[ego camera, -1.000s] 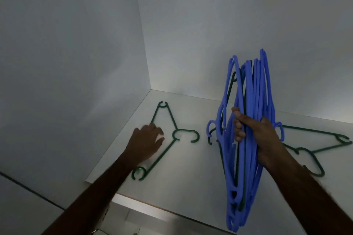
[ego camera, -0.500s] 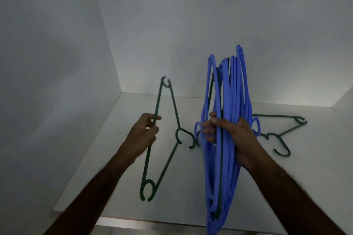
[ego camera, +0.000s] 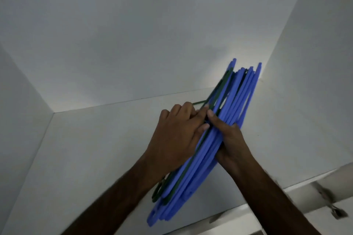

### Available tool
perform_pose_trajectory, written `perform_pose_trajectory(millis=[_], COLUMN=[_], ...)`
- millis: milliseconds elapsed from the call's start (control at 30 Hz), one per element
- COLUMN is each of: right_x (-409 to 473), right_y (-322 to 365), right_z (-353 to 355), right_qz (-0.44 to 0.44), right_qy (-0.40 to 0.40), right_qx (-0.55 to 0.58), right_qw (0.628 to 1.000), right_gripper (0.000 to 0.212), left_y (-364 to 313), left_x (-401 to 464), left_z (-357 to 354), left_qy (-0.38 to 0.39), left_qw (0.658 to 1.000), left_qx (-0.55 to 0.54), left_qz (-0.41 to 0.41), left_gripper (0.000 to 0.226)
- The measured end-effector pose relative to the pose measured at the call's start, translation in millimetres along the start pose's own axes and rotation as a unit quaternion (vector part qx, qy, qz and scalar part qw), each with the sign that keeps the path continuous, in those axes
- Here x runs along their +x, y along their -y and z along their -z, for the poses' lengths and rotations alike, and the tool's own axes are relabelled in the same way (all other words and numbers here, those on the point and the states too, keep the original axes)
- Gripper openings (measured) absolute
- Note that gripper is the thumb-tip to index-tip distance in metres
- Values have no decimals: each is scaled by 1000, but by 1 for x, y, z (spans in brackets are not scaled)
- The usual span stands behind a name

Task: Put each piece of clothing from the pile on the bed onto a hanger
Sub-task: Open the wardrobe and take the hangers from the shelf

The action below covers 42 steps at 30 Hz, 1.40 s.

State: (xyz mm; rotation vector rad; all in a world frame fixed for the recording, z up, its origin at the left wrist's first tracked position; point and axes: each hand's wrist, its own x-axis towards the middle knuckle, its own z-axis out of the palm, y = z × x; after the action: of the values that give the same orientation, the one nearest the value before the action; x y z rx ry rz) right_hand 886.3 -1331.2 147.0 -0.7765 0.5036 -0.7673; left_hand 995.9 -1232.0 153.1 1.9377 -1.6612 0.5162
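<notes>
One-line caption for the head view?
Both hands, left and right, clasp a bundle of blue and green hangers above a white shelf.

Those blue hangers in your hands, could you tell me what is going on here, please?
A person is gathering hangers from a white shelf. The right hand grips a thick bundle of blue plastic hangers, held tilted above the shelf. The left hand presses a thin dark green plastic hanger against the side of that bundle, adding it to the stack. No clothing is in view, so hanging has not begun.
</notes>
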Motion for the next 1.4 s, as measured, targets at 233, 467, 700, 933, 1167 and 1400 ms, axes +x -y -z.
perform_pose_trajectory(millis=[233, 467, 700, 933, 1167, 1400], right_x=[4, 25, 57, 70, 69, 67], right_y=[92, 151, 172, 172, 175, 169], right_z=[67, 129, 164, 177, 183, 182], right_qz=[-4, 10, -42, -89, -87, -114], right_qy=[15, -5, 28, 75, 82, 123], right_qx=[60, 18, 6, -12, -42, -80], right_qw=[998, 1000, 999, 993, 992, 983], right_gripper=[18, 17, 21, 25, 20, 22], left_y=[56, 72, 69, 29, 18, -22], left_x=[50, 113, 93, 68, 75, 55], left_z=[-81, -193, -222, -196, -199, -176], left_qy=[73, 329, 278, 285, 290, 274], left_qw=[982, 920, 932, 935, 907, 834], left_qx=[-128, 45, 159, 175, 69, -113], left_qz=[117, 207, 170, 121, 297, 466], left_gripper=[36, 55, 33, 23, 34, 20])
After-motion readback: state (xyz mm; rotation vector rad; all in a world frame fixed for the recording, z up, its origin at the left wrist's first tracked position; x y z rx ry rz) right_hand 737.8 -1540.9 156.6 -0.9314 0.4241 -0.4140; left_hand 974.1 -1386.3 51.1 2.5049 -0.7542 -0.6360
